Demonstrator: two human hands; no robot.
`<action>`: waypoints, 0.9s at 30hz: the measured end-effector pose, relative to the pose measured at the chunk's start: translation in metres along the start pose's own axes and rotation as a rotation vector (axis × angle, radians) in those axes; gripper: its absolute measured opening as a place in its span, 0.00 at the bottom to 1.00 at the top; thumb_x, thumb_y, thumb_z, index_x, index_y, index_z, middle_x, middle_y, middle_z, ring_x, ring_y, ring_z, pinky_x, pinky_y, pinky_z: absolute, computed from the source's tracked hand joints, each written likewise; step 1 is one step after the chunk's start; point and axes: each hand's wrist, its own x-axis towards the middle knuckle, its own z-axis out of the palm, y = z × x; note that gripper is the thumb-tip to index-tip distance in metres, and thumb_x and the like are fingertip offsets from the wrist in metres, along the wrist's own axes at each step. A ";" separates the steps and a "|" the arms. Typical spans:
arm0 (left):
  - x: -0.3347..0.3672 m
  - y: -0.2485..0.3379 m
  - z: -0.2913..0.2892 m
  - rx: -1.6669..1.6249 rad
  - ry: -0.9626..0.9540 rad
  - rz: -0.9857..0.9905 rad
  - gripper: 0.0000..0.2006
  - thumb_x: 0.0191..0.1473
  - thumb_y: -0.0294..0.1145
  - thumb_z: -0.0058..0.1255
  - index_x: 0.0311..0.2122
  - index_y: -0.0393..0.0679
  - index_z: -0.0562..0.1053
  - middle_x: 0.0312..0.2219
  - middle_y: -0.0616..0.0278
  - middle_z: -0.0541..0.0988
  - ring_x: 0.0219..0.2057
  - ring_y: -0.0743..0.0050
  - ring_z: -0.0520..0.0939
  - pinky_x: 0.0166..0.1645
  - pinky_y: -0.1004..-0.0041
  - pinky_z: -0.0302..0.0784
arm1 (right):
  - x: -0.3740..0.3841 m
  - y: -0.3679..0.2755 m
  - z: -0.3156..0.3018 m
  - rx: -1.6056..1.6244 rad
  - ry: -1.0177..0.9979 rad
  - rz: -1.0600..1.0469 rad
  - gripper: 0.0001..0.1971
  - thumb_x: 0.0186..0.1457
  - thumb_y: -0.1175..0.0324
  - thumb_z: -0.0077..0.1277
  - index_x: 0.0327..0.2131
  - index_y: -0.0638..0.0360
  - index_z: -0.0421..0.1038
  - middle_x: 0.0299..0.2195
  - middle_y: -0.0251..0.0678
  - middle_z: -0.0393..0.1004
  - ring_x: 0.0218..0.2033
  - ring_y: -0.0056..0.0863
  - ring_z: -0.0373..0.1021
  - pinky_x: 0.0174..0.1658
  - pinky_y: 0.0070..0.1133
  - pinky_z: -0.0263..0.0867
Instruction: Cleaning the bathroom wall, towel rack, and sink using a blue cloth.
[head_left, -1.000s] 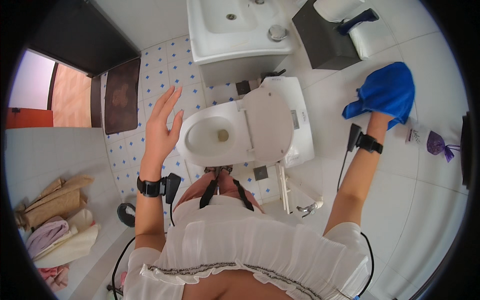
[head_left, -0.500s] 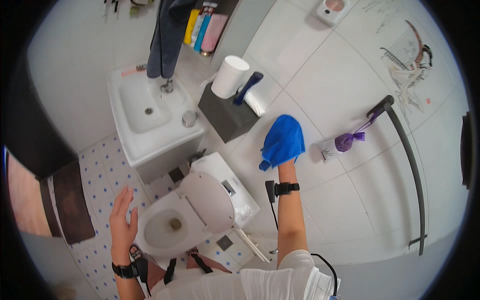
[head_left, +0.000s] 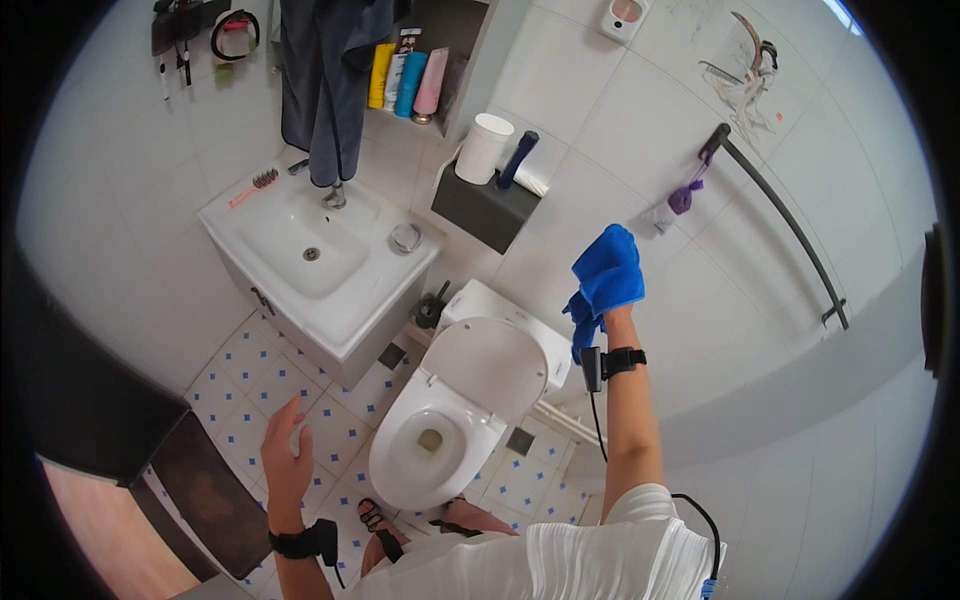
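A blue cleaning cloth (head_left: 612,270) covers my right hand (head_left: 619,316), hiding the fingers; a loose end hangs down beside the wrist. The cloth is in front of the white tiled wall, above and right of the toilet; whether it touches the tiles I cannot tell. My left hand (head_left: 288,458) holds nothing, its fingers stretched and slightly curved, over the patterned floor left of the toilet. The white toilet (head_left: 425,490) stands with its lid (head_left: 490,365) raised, between my two arms.
Left of the toilet is a washbasin (head_left: 270,225) with a hairbrush (head_left: 255,187) on it. A grey towel (head_left: 325,100) hangs over its tap. A dark shelf box (head_left: 480,212) carries a white canister (head_left: 484,150). A black rail (head_left: 785,215) with a purple sachet (head_left: 682,198) is at right.
The view has shifted, showing more of the basin and towel. The cloth on my right hand has folded over differently, with its loose end hanging lower. My left hand stays empty.
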 end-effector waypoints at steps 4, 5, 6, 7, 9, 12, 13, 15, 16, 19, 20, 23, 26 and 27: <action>0.004 -0.003 0.005 0.004 -0.063 0.055 0.23 0.51 0.19 0.48 0.55 0.41 0.69 0.46 0.50 0.76 0.40 0.60 0.81 0.45 0.68 0.75 | -0.007 -0.006 -0.026 -0.064 -0.029 0.004 0.25 0.47 0.68 0.59 0.51 0.59 0.68 0.52 0.46 0.69 0.58 0.45 0.62 0.61 0.33 0.56; 0.004 0.001 0.008 -0.027 -0.096 0.056 0.23 0.51 0.19 0.48 0.54 0.41 0.70 0.45 0.51 0.76 0.40 0.60 0.81 0.45 0.68 0.75 | -0.006 -0.013 -0.032 0.027 -0.016 -0.003 0.26 0.45 0.69 0.60 0.51 0.59 0.68 0.54 0.45 0.68 0.58 0.45 0.62 0.60 0.32 0.57; 0.006 0.003 0.010 -0.057 -0.127 0.055 0.23 0.51 0.19 0.49 0.54 0.42 0.70 0.44 0.51 0.76 0.39 0.60 0.81 0.45 0.69 0.75 | -0.004 -0.019 -0.033 0.030 -0.019 0.006 0.26 0.45 0.69 0.60 0.51 0.59 0.68 0.54 0.45 0.68 0.58 0.45 0.62 0.60 0.32 0.57; 0.007 0.004 0.013 -0.057 -0.130 0.053 0.23 0.51 0.19 0.49 0.54 0.42 0.70 0.44 0.51 0.76 0.39 0.60 0.81 0.45 0.69 0.75 | 0.000 -0.020 -0.036 0.017 -0.010 0.005 0.27 0.44 0.69 0.61 0.50 0.60 0.68 0.54 0.45 0.68 0.59 0.44 0.61 0.60 0.32 0.57; 0.012 0.007 0.021 -0.038 -0.176 0.094 0.22 0.51 0.19 0.49 0.54 0.43 0.71 0.44 0.52 0.77 0.38 0.60 0.81 0.45 0.69 0.75 | 0.003 -0.023 -0.038 0.048 0.009 -0.003 0.28 0.42 0.71 0.61 0.51 0.59 0.68 0.55 0.45 0.67 0.59 0.44 0.61 0.61 0.32 0.56; 0.023 0.017 0.036 -0.078 -0.204 0.136 0.22 0.50 0.19 0.50 0.53 0.43 0.71 0.44 0.52 0.77 0.39 0.61 0.81 0.45 0.68 0.75 | 0.004 -0.017 -0.030 0.128 0.041 -0.028 0.28 0.44 0.71 0.60 0.52 0.58 0.68 0.55 0.45 0.67 0.60 0.45 0.60 0.61 0.32 0.55; 0.028 0.022 0.040 -0.074 -0.208 0.139 0.22 0.50 0.19 0.50 0.53 0.43 0.71 0.44 0.52 0.77 0.39 0.61 0.81 0.45 0.68 0.75 | 0.006 -0.015 -0.026 0.127 0.044 -0.022 0.28 0.44 0.71 0.60 0.52 0.58 0.68 0.55 0.45 0.67 0.60 0.45 0.60 0.61 0.32 0.55; 0.044 0.031 0.048 -0.086 -0.262 0.119 0.22 0.50 0.19 0.50 0.53 0.43 0.71 0.44 0.52 0.77 0.39 0.60 0.80 0.45 0.68 0.75 | 0.018 -0.011 -0.019 0.166 0.021 -0.002 0.26 0.46 0.71 0.59 0.52 0.58 0.69 0.56 0.45 0.66 0.60 0.44 0.60 0.62 0.32 0.54; 0.051 0.031 0.051 -0.088 -0.267 0.130 0.22 0.50 0.19 0.50 0.53 0.43 0.71 0.44 0.52 0.77 0.39 0.60 0.80 0.45 0.68 0.75 | 0.026 -0.008 -0.016 0.158 0.029 0.001 0.26 0.46 0.71 0.59 0.52 0.58 0.69 0.56 0.45 0.66 0.60 0.44 0.60 0.62 0.32 0.54; 0.073 0.025 0.070 -0.087 -0.306 0.160 0.22 0.51 0.20 0.51 0.53 0.41 0.71 0.42 0.52 0.77 0.39 0.63 0.80 0.46 0.69 0.74 | 0.064 0.006 -0.012 0.022 0.026 -0.159 0.26 0.49 0.69 0.58 0.54 0.59 0.67 0.56 0.43 0.66 0.60 0.45 0.59 0.62 0.33 0.54; 0.081 0.020 0.076 -0.085 -0.319 0.166 0.22 0.51 0.20 0.51 0.54 0.41 0.70 0.42 0.53 0.77 0.39 0.63 0.80 0.46 0.69 0.74 | 0.076 0.008 -0.010 0.013 0.036 -0.159 0.26 0.49 0.69 0.58 0.54 0.59 0.67 0.56 0.43 0.66 0.60 0.45 0.59 0.62 0.33 0.54; 0.118 0.007 0.092 -0.126 -0.368 0.183 0.22 0.51 0.20 0.52 0.54 0.41 0.70 0.43 0.53 0.77 0.40 0.63 0.81 0.46 0.69 0.74 | 0.117 0.011 -0.003 -0.239 0.037 -0.223 0.27 0.51 0.67 0.55 0.55 0.62 0.65 0.55 0.45 0.67 0.59 0.45 0.60 0.63 0.33 0.53; 0.163 -0.001 0.109 -0.186 -0.452 0.184 0.22 0.51 0.20 0.52 0.54 0.41 0.70 0.43 0.53 0.77 0.41 0.62 0.81 0.46 0.69 0.74 | 0.160 0.021 -0.005 -0.795 -0.086 -0.325 0.27 0.51 0.67 0.52 0.54 0.70 0.62 0.52 0.52 0.67 0.57 0.50 0.60 0.62 0.35 0.53; 0.180 -0.006 0.106 -0.203 -0.487 0.179 0.23 0.50 0.20 0.52 0.54 0.42 0.70 0.44 0.52 0.77 0.41 0.62 0.81 0.46 0.69 0.74 | 0.172 0.022 -0.007 -0.713 -0.001 -0.360 0.27 0.52 0.67 0.51 0.54 0.71 0.61 0.52 0.53 0.66 0.57 0.50 0.60 0.62 0.35 0.53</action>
